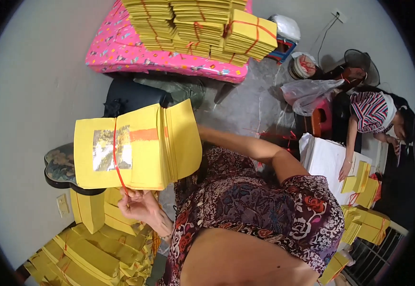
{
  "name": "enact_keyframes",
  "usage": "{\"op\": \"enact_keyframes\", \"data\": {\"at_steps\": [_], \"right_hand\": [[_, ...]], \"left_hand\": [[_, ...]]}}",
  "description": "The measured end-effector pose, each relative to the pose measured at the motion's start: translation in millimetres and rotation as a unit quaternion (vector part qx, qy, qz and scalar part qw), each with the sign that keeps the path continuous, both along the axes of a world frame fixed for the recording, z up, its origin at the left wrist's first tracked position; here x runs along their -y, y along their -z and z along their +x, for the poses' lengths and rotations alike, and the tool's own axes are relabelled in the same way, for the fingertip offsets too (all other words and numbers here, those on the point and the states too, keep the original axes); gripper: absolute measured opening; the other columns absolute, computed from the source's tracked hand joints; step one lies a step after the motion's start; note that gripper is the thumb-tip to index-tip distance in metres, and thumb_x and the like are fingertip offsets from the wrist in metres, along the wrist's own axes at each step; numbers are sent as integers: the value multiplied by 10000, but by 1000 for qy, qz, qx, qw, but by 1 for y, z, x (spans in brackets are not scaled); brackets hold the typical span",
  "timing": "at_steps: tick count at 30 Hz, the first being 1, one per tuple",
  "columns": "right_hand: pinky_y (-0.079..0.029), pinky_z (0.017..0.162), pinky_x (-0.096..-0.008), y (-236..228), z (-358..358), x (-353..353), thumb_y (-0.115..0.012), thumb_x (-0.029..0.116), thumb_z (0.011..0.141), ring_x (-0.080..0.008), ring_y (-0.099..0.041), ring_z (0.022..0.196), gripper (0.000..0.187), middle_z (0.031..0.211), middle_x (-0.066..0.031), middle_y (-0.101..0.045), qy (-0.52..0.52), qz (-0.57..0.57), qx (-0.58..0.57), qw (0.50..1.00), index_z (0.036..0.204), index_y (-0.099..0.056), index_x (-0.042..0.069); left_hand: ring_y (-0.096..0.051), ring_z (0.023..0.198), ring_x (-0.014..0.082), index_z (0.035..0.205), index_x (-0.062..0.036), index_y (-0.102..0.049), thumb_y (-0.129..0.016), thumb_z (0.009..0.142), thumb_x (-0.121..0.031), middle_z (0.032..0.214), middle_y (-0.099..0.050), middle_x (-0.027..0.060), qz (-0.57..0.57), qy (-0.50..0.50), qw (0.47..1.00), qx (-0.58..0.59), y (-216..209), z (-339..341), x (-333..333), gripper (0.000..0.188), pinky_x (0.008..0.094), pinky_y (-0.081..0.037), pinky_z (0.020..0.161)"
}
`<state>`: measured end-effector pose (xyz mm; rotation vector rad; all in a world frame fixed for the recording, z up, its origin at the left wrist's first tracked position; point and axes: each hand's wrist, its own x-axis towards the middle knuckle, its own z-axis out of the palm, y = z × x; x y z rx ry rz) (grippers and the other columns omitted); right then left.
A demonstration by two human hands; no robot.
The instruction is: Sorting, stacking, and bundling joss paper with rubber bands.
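Note:
A thick bundle of yellow paper [145, 152] is held up in front of me, with a silver foil square and an orange patch on its top sheet. A red string [115, 148] runs across it. At the bundle's lower edge, my left hand [140, 206] has its fingers closed on the string's lower end. My right forearm [236, 143] reaches behind the bundle's right side, where the sheets fan out. The bundle hides my right hand, so its fingers do not show.
Tied yellow stacks [193, 28] cover a pink patterned mattress [169, 62]. More yellow bundles [88, 248] pile up at lower left beside a dark scalloped stool [57, 167]. On the right, another person [371, 114] rests a hand on a white table [329, 152], near yellow bundles [364, 226].

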<state>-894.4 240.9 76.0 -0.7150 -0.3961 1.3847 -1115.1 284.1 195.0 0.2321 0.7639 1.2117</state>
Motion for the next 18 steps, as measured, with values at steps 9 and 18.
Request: {"op": "enact_keyframes", "data": {"at_steps": [9,18], "right_hand": [[-484,782,-269,-12,-2,-24,-473,315,970,-99,-570,917,358,1004,-40,-623,185,45,113,975,1127,-557,4],[-484,772,-268,-30,1,-35,-475,301,968,-96,-568,906,347,991,-41,-623,158,48,105,981,1118,-557,-1]], "left_hand": [[-369,460,100,645,-107,-436,-521,795,-181,539,-457,6,80,48,985,-146,-29,37,7,188,271,-390,548],[-298,431,98,658,-86,-470,-512,823,-205,532,-395,-2,95,-64,985,-128,-42,38,17,208,249,-284,446]]}}
